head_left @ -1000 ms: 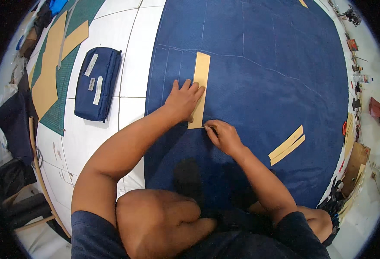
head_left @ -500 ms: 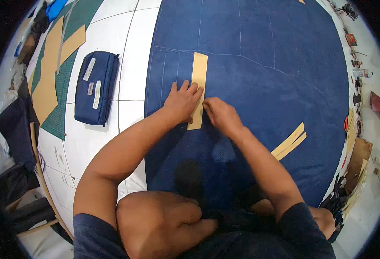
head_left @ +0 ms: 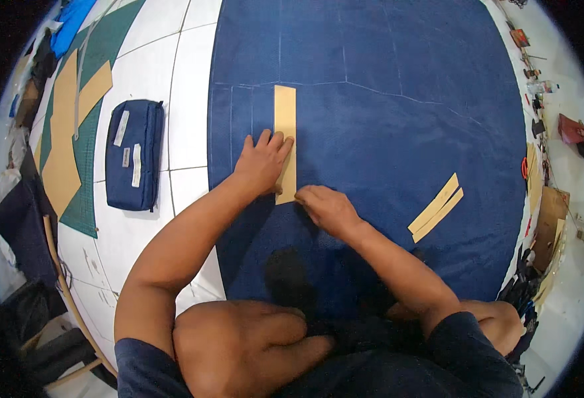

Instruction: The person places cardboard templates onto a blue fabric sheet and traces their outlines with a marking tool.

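A large dark blue fabric sheet point(head_left: 378, 152) lies spread in front of me, marked with thin pale lines. On it rests a tan card strip point(head_left: 285, 109), its long sides running away from me. My left hand point(head_left: 263, 162) presses down on the strip's left side and middle, fingers spread. By the strip's near right corner, my right hand point(head_left: 332, 209) has its fingers pinched together at the edge. Whatever sits in that pinch is too small to make out. Two narrower tan card strips point(head_left: 436, 207) lie side by side on the fabric, to the right.
On the white tiled floor point(head_left: 189, 86) at left stands a blue zipped pouch point(head_left: 134, 156). Beyond it, larger tan card pieces point(head_left: 63, 152) and a metal ruler point(head_left: 77, 99) lie on a green cutting mat point(head_left: 83, 205). Assorted items line the right wall, including a plastic bottle point(head_left: 543, 87).
My right hand has slid toward me along the strip's right edge, down to its near end. The left hand keeps its place on the strip. The whole view has shifted slightly.
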The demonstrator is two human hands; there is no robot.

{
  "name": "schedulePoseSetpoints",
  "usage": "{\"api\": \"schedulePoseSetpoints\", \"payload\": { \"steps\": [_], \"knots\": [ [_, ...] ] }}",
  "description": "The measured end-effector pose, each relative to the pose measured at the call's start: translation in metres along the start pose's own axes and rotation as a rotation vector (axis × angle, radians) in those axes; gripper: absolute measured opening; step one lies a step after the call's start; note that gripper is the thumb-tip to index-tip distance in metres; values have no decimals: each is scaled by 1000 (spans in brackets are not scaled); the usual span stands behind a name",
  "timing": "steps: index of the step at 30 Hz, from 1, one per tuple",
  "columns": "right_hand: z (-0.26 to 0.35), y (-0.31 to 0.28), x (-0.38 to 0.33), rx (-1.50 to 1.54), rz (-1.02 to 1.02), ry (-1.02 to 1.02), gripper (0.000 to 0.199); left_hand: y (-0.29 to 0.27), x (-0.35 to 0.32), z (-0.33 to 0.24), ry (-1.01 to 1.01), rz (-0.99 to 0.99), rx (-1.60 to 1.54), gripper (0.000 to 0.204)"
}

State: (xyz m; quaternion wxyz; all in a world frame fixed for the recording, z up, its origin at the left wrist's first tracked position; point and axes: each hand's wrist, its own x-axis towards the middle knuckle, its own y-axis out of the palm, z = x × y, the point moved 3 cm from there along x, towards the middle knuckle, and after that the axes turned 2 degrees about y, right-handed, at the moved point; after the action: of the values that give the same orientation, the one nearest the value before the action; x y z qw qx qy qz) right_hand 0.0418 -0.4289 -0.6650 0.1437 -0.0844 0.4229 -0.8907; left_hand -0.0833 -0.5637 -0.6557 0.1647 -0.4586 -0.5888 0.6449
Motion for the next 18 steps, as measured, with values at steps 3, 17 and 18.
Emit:
{"api": "schedulePoseSetpoints", "payload": {
  "steps": [3,17,18],
  "knots": [
    [-5,-23,1,142,-220,248,19,8,2,2,3,35,-30,116],
    [-28,16,-26,-188,-325,270,39,20,22,-17,148,-186,-61,117],
    [-27,17,-26,-198,-339,270,35,20,21,-16,141,-188,-52,117]
  ]
}}
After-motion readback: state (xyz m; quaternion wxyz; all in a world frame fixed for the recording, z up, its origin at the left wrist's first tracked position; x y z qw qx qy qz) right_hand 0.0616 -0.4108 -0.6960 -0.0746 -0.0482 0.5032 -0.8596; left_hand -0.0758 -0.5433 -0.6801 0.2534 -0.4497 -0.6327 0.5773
